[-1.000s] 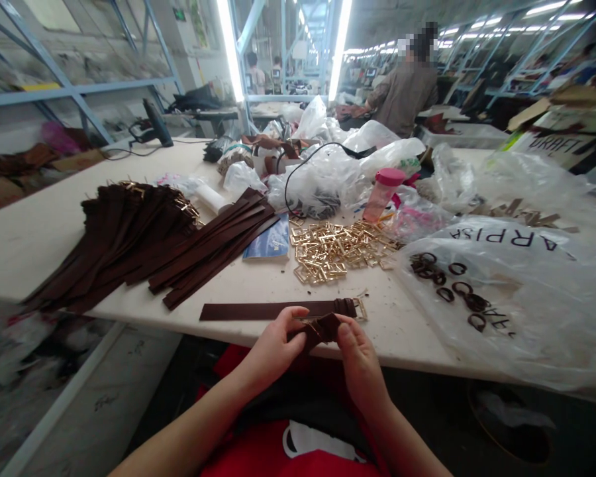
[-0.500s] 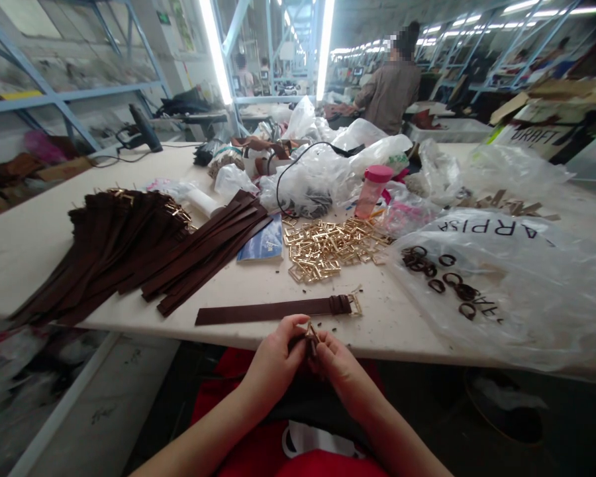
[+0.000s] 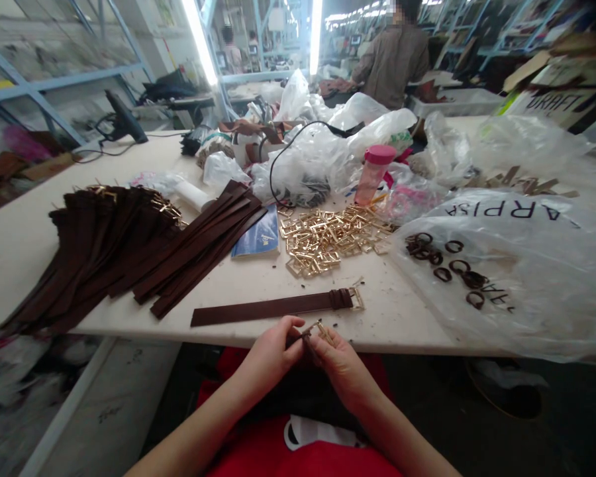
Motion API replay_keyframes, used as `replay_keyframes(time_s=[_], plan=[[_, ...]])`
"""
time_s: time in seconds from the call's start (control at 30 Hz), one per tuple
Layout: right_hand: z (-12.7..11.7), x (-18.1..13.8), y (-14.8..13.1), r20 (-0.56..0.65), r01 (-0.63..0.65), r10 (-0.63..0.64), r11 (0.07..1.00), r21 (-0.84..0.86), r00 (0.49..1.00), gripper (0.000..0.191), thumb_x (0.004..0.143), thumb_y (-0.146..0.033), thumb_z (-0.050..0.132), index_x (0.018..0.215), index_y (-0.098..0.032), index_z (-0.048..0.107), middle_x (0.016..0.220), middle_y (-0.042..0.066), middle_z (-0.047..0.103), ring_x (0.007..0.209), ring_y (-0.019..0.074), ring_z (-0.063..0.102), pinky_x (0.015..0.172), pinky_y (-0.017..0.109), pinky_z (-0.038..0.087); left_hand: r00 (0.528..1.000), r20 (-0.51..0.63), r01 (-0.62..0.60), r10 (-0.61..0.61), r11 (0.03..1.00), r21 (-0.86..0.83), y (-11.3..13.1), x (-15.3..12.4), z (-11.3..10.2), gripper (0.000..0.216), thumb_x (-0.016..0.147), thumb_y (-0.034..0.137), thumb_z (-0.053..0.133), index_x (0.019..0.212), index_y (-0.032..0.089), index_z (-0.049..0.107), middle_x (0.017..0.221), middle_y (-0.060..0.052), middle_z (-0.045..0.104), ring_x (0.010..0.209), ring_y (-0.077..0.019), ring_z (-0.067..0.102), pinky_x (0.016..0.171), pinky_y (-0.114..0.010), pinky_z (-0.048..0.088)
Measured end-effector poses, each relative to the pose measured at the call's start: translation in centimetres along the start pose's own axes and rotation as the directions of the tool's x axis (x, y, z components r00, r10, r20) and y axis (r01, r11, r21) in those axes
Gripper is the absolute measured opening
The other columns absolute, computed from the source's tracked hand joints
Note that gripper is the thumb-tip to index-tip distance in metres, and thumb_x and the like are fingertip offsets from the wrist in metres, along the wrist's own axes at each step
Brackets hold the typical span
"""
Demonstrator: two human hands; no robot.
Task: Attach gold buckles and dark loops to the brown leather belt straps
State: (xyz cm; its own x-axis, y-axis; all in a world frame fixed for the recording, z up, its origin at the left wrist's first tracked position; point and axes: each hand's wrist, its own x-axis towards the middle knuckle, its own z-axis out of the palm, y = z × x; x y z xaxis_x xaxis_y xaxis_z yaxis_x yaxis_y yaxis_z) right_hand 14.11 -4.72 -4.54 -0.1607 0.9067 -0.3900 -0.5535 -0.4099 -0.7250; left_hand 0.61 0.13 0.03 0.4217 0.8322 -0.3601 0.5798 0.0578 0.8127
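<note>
At the table's near edge my left hand is closed, its thumb and forefinger pinching the end of a dark brown strap. My right hand grips a gold buckle at that end; the fingers cover part of it. Most of this strap is hidden below the hands. Just beyond them lies a brown belt strap with a gold buckle and brown loops at its right end. A heap of loose gold buckles is farther back.
Brown straps and a fanned pile of buckled straps lie left. A blue booklet and pink-lidded bottle stand near the buckles. At right, brown strap loops rest on a plastic bag. A person is in the background.
The buckle in my hands has tipped from upright to slanting right, and my right hand has turned slightly with it. The view has tilted down a little.
</note>
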Motion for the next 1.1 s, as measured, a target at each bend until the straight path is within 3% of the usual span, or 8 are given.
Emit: replay_keyframes(time_s=[0.17,0.3,0.4,0.6,0.7,0.87,1.0,1.1], plan=[[-0.2,-0.2,-0.5,-0.06,0.064,-0.071,0.991,-0.114,0.996,0.028,0.073,-0.04,0.062,0.072,-0.019,0.043,0.061,-0.005,0.041,0.055,0.0079,0.035,0.052,0.021,0.03,0.947,0.321,0.06,0.001,0.982,-0.18,0.9,-0.1,-1.5,0.024,0.08,0.033,0.047,0.086,0.015,0.062,0.086,-0.003,0.065,0.08,-0.0173,0.057,0.072,-0.026,0.043],[-0.6,-0.1,-0.5,-0.113,0.233,-0.32,0.851,-0.47,0.941,0.026,0.075,-0.037,0.059,0.066,-0.019,0.043,0.06,-0.006,0.036,0.053,0.0081,0.032,0.049,0.022,0.027,0.918,0.387,0.278,-0.087,0.837,-0.472,0.8,-0.6,-1.1,0.033,0.083,0.041,0.04,0.094,0.014,0.056,0.08,-0.003,0.062,0.07,-0.0153,0.057,0.067,-0.027,0.044],[-0.5,0.0,-0.4,-0.101,0.294,-0.427,0.757,-0.583,0.898,0.026,0.074,-0.032,0.06,0.062,-0.019,0.042,0.06,-0.005,0.036,0.055,0.0082,0.033,0.051,0.022,0.028,0.929,0.367,0.252,-0.056,0.821,-0.513,0.1,-0.6,-0.3,0.035,0.08,0.044,0.048,0.091,0.013,0.055,0.083,-0.004,0.06,0.073,-0.015,0.056,0.068,-0.028,0.045],[0.3,-0.1,0.0,-0.162,0.144,-0.152,0.988,-0.058,0.975,0.024,0.07,-0.034,0.065,0.076,-0.02,0.047,0.065,-0.005,0.048,0.057,0.0085,0.043,0.054,0.021,0.035,0.966,0.254,0.19,-0.054,0.815,-0.548,-0.9,-0.8,0.6,0.022,0.074,0.028,0.057,0.092,0.014,0.052,0.083,-0.001,0.058,0.073,-0.0134,0.055,0.066,-0.026,0.046],[0.5,-0.2,0.0,-0.082,0.076,-0.061,0.979,0.189,0.995,0.019,0.071,-0.032,0.064,0.082,-0.02,0.055,0.074,-0.003,0.057,0.066,0.0107,0.051,0.063,0.024,0.041,0.981,0.188,0.142,-0.05,0.846,-0.514,-1.1,-1.0,0.6,0.019,0.073,0.024,0.058,0.089,0.014,0.053,0.081,-0.001,0.059,0.072,-0.0128,0.055,0.066,-0.025,0.044],[0.5,-0.6,0.8,-0.07,0.043,-0.024,0.959,0.279,0.997,0.023,0.07,-0.032,0.065,0.089,-0.02,0.064,0.083,0.0,0.064,0.076,0.014,0.056,0.069,0.026,0.044,0.978,0.201,0.15,-0.052,0.844,-0.515,-1.1,-1.5,0.6,0.014,0.074,0.023,0.056,0.084,0.015,0.052,0.074,0.001,0.058,0.064,-0.0104,0.053,0.061,-0.023,0.042],[0.5,-1.0,1.2,-0.035,0.132,-0.132,0.991,0.009,0.991,0.03,0.075,-0.042,0.057,0.097,-0.022,0.063,0.088,0.002,0.065,0.084,0.0178,0.058,0.074,0.03,0.046,0.974,0.225,0.138,-0.017,0.834,-0.535,-0.6,-2.0,0.6,0.02,0.074,0.023,0.057,0.091,0.015,0.053,0.082,-0.001,0.06,0.071,-0.0129,0.055,0.065,-0.024,0.044],[0.3,-1.2,0.9,0.012,0.252,-0.261,0.919,-0.304,0.965,0.029,0.071,-0.039,0.062,0.095,-0.023,0.062,0.09,0.001,0.065,0.087,0.0187,0.059,0.078,0.03,0.045,0.984,0.177,0.059,0.026,0.888,-0.455,-0.4,-2.1,0.5,0.027,0.074,0.026,0.059,0.098,0.015,0.056,0.096,-0.004,0.062,0.087,-0.0164,0.055,0.075,-0.026,0.043]])
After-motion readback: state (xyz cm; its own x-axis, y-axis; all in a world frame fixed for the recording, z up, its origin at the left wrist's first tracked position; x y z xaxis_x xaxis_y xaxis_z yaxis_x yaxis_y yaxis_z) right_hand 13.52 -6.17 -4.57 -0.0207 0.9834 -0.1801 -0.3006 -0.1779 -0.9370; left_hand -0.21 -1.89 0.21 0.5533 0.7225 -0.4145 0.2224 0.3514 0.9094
